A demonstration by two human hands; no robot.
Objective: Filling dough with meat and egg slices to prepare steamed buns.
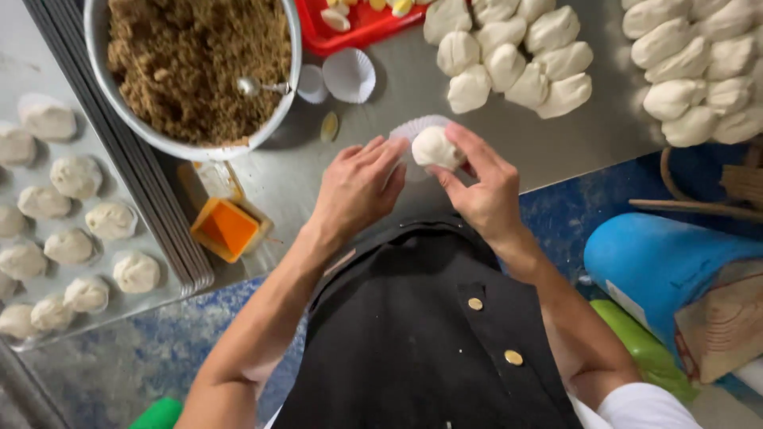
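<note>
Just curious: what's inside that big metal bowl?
The metal bowl holds crumbly brown filling, with a spoon stuck in it. Whatever lies beneath the surface is covered.

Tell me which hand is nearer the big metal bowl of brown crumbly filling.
Left. The left hand lies just right of the metal bowl, while the right hand sits farther right, holding a white dough ball.

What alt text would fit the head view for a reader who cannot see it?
Both bare hands, left hand and right hand, pinch a round white dough ball above a white paper cup liner on a grey steel table. A metal bowl of brown crumbly filling sits at left.
</note>
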